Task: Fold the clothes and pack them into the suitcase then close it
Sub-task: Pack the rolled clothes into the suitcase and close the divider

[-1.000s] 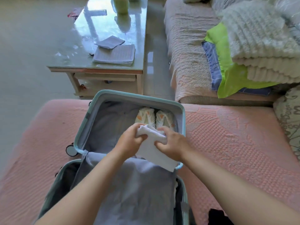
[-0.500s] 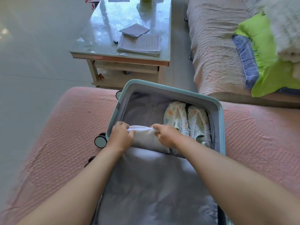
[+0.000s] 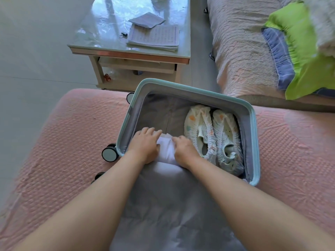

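— What lies around the suitcase point(image 3: 253, 142)?
— It is open on a pink cover point(image 3: 63, 142), with a coffee table point(image 3: 126, 53) bearing papers point(image 3: 154, 37) beyond. Two shoes point(image 3: 212, 134) fill the right of its far half, just beside the right hand point(image 3: 183, 149). A grey flap point(image 3: 172, 205) hides the near half.
— And the white garment point(image 3: 167, 149)?
— There is one. It sits lower than half a second ago, down in the far half's left side. The left hand point(image 3: 145, 145) presses with flat fingers, and the right curls its fingers round it.
— Wheels point(image 3: 108, 154)?
— Three show.
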`<action>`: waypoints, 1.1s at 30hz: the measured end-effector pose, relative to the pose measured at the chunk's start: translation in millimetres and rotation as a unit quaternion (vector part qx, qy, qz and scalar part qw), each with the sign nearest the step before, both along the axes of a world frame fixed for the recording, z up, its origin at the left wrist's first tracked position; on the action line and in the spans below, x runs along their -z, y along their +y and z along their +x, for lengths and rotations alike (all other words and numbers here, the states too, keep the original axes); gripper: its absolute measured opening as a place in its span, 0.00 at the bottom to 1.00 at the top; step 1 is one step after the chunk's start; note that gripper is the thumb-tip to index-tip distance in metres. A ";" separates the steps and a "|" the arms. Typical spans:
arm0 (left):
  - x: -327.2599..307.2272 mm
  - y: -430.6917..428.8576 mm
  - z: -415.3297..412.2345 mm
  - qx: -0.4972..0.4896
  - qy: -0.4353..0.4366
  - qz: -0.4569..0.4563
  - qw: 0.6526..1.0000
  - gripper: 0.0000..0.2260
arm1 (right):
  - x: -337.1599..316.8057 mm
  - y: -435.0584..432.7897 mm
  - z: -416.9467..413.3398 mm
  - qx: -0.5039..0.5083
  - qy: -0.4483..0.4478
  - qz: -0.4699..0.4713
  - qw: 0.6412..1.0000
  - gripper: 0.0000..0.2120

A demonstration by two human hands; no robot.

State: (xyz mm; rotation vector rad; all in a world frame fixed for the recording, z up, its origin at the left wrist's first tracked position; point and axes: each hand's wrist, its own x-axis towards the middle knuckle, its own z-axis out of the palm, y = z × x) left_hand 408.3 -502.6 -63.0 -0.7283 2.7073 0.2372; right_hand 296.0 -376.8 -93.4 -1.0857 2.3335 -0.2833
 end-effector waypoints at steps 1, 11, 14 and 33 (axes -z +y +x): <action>1.3 -1.7 -1.3 0.005 0.003 -0.005 1.000 0.26 | -0.4 -0.1 -2.9 -0.006 -0.043 0.004 0.999 0.22; 3.3 26.3 -12.4 -0.029 -0.103 0.055 0.993 0.26 | -8.2 27.7 -12.2 -0.150 -0.003 0.069 0.986 0.28; -10.2 52.9 -19.3 -0.062 -0.007 0.062 0.996 0.25 | -25.5 46.8 -23.7 -0.092 -0.042 -0.031 0.994 0.24; -2.0 414.1 -143.3 0.113 0.052 0.302 0.945 0.16 | -25.3 470.6 -101.7 0.161 -0.136 0.157 0.965 0.27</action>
